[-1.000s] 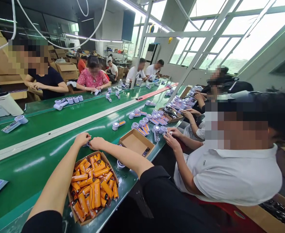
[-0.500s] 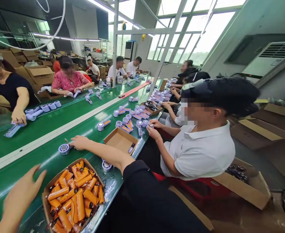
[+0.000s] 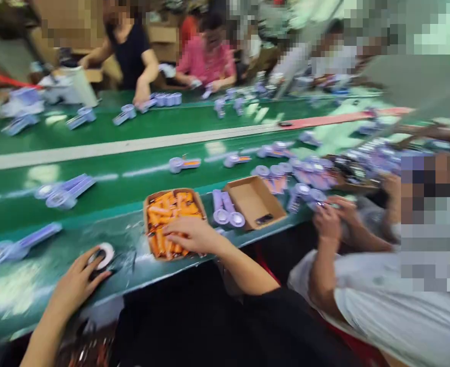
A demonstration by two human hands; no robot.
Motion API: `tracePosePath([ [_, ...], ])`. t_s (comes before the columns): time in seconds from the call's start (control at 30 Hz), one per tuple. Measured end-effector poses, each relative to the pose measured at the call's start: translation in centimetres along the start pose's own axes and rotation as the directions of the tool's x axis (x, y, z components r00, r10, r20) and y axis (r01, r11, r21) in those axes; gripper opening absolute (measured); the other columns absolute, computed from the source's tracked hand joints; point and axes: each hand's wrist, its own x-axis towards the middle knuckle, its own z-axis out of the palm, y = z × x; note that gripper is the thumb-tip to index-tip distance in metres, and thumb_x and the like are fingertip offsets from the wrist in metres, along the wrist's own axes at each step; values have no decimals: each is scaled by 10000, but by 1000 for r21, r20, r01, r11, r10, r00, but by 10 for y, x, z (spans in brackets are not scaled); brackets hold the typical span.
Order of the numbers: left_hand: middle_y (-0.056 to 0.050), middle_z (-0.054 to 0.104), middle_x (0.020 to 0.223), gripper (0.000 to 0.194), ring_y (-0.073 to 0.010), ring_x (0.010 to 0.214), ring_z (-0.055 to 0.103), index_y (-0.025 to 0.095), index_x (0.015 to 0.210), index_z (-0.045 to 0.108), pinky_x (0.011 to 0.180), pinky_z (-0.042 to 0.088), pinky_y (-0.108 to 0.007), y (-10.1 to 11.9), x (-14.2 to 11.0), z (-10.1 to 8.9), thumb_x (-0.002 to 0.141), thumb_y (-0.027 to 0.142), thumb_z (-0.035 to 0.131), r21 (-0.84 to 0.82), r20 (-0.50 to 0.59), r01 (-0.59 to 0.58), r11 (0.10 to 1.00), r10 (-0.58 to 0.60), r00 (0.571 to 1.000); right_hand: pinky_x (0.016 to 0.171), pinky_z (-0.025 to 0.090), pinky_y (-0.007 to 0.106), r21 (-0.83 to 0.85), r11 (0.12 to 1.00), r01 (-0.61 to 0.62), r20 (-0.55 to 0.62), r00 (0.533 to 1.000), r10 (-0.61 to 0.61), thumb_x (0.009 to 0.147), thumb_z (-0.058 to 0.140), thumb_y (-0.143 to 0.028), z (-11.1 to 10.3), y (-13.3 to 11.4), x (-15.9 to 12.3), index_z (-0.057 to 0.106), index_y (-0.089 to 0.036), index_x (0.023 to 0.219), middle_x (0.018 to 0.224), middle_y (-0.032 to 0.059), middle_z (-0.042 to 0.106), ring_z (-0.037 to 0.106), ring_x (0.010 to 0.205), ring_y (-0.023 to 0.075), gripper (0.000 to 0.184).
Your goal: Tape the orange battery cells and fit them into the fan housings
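My left hand [image 3: 74, 280] is at the near edge of the green bench, fingers and thumb curved around a white and black ring-shaped roll [image 3: 105, 256] that looks like tape. My right hand [image 3: 194, 234] lies over the cardboard box of orange battery packs [image 3: 164, 211], fingers stretched out and touching the packs. Whether a pack is between its fingers I cannot make out. Right of that box two lilac handheld-fan parts [image 3: 225, 206] lie side by side. Another lilac fan part [image 3: 22, 244] lies left of my left hand. The picture is smeared by motion.
A shallow cardboard tray [image 3: 253, 201] with a dark piece in it stands to the right. Several fan parts with orange packs [image 3: 278, 173] are clustered beyond. A co-worker in a white shirt [image 3: 370, 285] sits close on my right. Others work across the green belt [image 3: 141, 173].
My view has swung left and down. My right hand has left the fan part on the belt and is now on the battery box. My left hand has moved to the roll.
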Motion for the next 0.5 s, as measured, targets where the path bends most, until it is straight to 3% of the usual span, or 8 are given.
tracePosePath([
  [0.03, -85, 797, 1341, 260, -361, 1227, 757, 385, 1118, 832, 1081, 658, -516, 0, -11, -1, 893, 436, 712, -23, 47, 19, 1000, -18, 999, 1070, 612, 368, 70, 997, -25, -42, 999, 28, 1091, 666, -388, 6, -1, -4, 848, -251, 1169, 1220, 94, 876, 825, 1162, 242, 240],
  [0.1, -121, 799, 1328, 224, -341, 1270, 735, 318, 1086, 816, 1118, 637, -517, 4, -20, -7, 971, 365, 630, -31, 25, 14, 999, -13, 1000, 853, 649, 334, 177, 975, -134, -82, 985, 151, 1075, 670, -431, 19, -1, -10, 851, -270, 1143, 1025, 73, 884, 839, 891, 219, 252],
  [0.17, -128, 811, 1225, 164, -340, 1289, 712, 278, 1086, 783, 1135, 622, -542, 19, -16, -15, 1010, 328, 646, 12, -118, -34, 999, 35, 992, 628, 584, 297, 242, 937, -254, -46, 961, 272, 1049, 687, -477, 34, -6, -10, 824, -270, 1248, 800, 28, 831, 739, 610, 185, 318],
  [0.23, -112, 800, 1156, 135, -348, 1340, 681, 258, 1130, 743, 1177, 594, -576, 45, -4, -23, 1006, 299, 709, 39, -257, -125, 991, 130, 958, 562, 520, 280, 261, 910, -321, 41, 946, 322, 1006, 736, -529, 49, -20, -5, 752, -258, 1412, 705, -16, 778, 656, 518, 167, 489],
  [0.3, -93, 784, 1147, 177, -352, 1404, 651, 250, 1162, 707, 1242, 550, -609, 72, 9, -31, 992, 271, 751, 20, -333, -247, 969, 240, 912, 600, 506, 266, 245, 916, -317, 126, 948, 294, 985, 760, -564, 62, -38, 6, 752, -246, 1393, 699, -27, 762, 646, 548, 157, 517],
  [0.37, -74, 777, 1144, 198, -349, 1416, 654, 252, 1162, 689, 1288, 513, -637, 89, 18, -37, 981, 256, 768, -15, -369, -345, 939, 315, 874, 614, 468, 253, 236, 939, -252, 219, 955, 201, 1037, 696, -542, 67, -51, 16, 819, -236, 1081, 657, -23, 721, 618, 559, 140, 332],
  [0.43, -65, 784, 1156, 224, -337, 1373, 690, 253, 1180, 683, 1312, 489, -659, 90, 23, -38, 973, 227, 764, -39, -379, -380, 924, 338, 861, 595, 419, 252, 285, 944, -166, 335, 940, 64, 1085, 620, -492, 67, -56, 19, 724, -230, 758, 597, -20, 657, 570, 542, 123, 432],
  [0.5, -67, 796, 1194, 282, -329, 1337, 717, 253, 1224, 683, 1325, 467, -688, 81, 23, -34, 961, 171, 742, -50, -378, -352, 935, 308, 873, 577, 379, 263, 348, 932, -104, 422, 905, -56, 1095, 598, -462, 63, -55, 13, 625, -230, 638, 574, -22, 617, 525, 526, 114, 514],
])
